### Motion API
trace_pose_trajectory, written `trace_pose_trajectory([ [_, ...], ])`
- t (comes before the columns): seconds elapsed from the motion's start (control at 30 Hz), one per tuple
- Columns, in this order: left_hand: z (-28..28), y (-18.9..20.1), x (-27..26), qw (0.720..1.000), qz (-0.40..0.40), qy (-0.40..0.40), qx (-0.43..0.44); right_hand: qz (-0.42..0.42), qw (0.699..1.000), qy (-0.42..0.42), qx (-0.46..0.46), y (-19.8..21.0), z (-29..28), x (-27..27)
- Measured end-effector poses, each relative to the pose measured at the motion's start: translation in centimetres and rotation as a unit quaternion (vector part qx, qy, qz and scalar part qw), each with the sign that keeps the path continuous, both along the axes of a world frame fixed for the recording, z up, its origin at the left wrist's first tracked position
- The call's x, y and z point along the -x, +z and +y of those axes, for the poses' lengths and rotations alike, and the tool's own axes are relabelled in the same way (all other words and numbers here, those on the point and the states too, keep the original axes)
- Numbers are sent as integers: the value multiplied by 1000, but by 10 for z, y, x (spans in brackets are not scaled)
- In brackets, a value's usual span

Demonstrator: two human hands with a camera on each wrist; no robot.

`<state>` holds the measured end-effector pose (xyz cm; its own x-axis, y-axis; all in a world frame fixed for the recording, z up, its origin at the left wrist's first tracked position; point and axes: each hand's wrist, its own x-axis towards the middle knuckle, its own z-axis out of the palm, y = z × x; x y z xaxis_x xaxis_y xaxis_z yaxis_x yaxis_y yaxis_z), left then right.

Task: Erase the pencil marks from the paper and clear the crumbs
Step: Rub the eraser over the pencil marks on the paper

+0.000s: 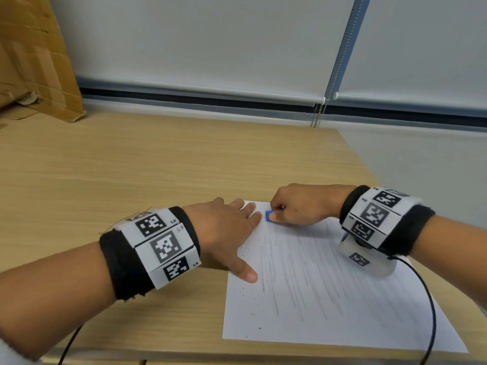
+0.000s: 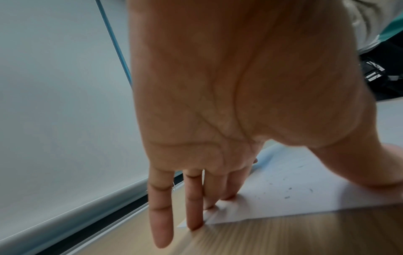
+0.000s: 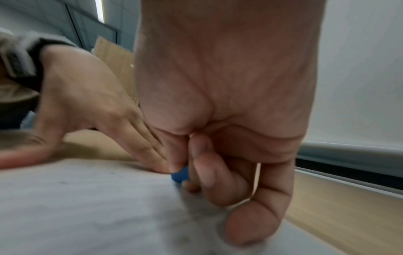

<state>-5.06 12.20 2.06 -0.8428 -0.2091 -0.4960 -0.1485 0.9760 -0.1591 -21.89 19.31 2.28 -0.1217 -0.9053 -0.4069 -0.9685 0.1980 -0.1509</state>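
Observation:
A white sheet of paper covered with long grey pencil strokes lies on the wooden desk. Dark eraser crumbs are scattered along its left margin. My right hand pinches a small blue eraser against the paper's top left part; in the right wrist view the eraser shows between thumb and fingers. My left hand lies flat with straight fingers, pressing the paper's top left corner and left edge. The left wrist view shows its fingers on the paper corner.
A cardboard box stands at the desk's far left. White roller blinds with a bead chain hang behind the desk. Black cables run from both wristbands toward the desk's front edge. The desk's right edge lies close to the paper.

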Motion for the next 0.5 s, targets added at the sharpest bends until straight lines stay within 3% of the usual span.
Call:
trace_pose_trajectory([
  [0.07,0,1,1,1000,-5,3,2,-15,999,-28,17,0,0,5],
  [0.27,1,3,0,1000,-17,8,3,-10,999,44,-16,-4,9,-10],
  [0.4,2,3,0,1000,-22,18,0,-12,999,-27,24,-1,-3,2],
  [0.5,2,3,-1,999,-20,26,-10,1,1000,6,26,-5,3,-5],
])
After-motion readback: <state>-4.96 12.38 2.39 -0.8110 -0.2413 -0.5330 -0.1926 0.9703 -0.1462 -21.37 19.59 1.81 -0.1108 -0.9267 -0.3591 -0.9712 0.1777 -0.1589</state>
